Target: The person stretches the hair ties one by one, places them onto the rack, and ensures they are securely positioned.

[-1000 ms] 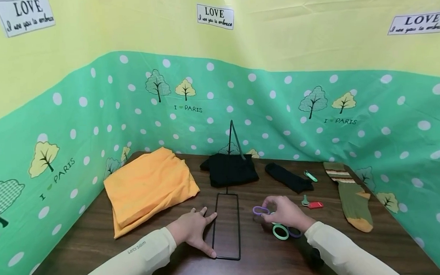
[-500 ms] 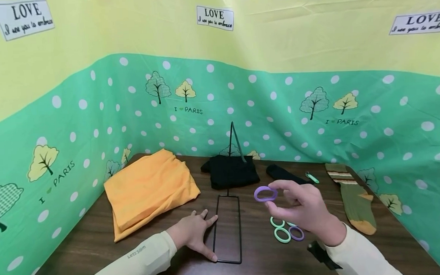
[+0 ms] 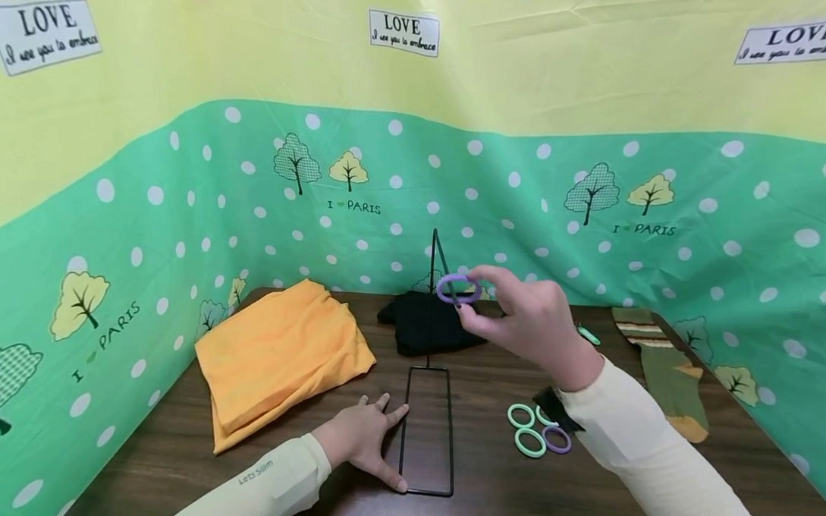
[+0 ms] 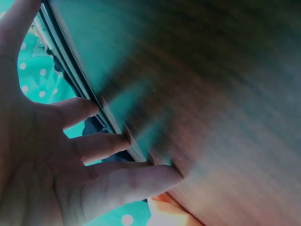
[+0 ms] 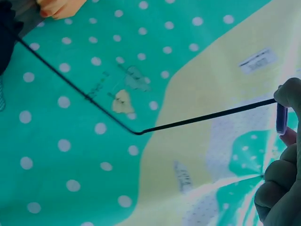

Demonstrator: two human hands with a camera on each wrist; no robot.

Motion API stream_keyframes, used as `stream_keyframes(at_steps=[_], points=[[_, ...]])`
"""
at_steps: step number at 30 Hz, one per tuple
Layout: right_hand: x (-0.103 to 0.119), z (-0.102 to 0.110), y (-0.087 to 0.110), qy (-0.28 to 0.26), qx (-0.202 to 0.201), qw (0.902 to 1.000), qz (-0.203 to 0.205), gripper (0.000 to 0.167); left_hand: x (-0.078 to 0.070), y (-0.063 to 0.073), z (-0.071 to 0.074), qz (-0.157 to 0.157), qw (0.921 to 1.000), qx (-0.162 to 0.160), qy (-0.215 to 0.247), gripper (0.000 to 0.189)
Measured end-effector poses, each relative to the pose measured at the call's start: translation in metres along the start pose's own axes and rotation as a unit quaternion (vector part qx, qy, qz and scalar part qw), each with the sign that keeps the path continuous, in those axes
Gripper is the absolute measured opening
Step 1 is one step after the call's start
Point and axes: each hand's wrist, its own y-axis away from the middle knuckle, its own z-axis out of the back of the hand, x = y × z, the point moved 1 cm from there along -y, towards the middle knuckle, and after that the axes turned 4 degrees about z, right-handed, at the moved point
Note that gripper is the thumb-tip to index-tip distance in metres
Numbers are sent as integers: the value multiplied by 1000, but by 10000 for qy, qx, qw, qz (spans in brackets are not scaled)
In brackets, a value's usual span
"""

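Note:
My right hand [image 3: 531, 314] pinches a purple ring [image 3: 441, 289] between thumb and forefinger, raised above the table. The ring overlaps the low end of the bent rod on a black wire stand [image 3: 451, 431] in the head view. From the right wrist, the rod [image 5: 94, 101] runs up to the ring [image 5: 281, 120] at my fingertips; I cannot tell whether its tip is through the ring. Spread and mostly straight, my left hand [image 3: 367, 434] rests at the left side of the stand's rectangular base, thumb at the near corner. Its fingertips touch the table in the left wrist view.
Several green and purple rings [image 3: 530, 442] lie right of the base. An orange folded cloth [image 3: 286, 353] is at the left, and a black folded cloth [image 3: 422, 330] lies behind the base. Beyond the right forearm are an olive sock [image 3: 673, 382] and a small green tag [image 3: 589, 335].
My right hand has lifted the purple ring off the table and carried it up, away and left to the rod's end. The left hand has stayed at the base.

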Motion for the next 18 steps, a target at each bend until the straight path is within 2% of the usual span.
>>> stream_keyframes(at_steps=[2,5,10,14,18], points=[[-9,-10,1,29,227,9996,-167,32,0,0,0,4,10000,15,-1,112],[-20,-24,4,291,577,9975,-286,42,-1,0,0,-18,10000,3,14,113],[-31,-36,11,589,943,9915,-679,53,-3,-3,0,-21,10000,-8,40,113],[-35,-37,22,317,1130,9855,-1227,55,-3,-3,1,21,10000,24,18,113],[-35,-34,38,-135,1349,9724,-1899,56,-1,-2,0,41,10000,42,-38,113]])
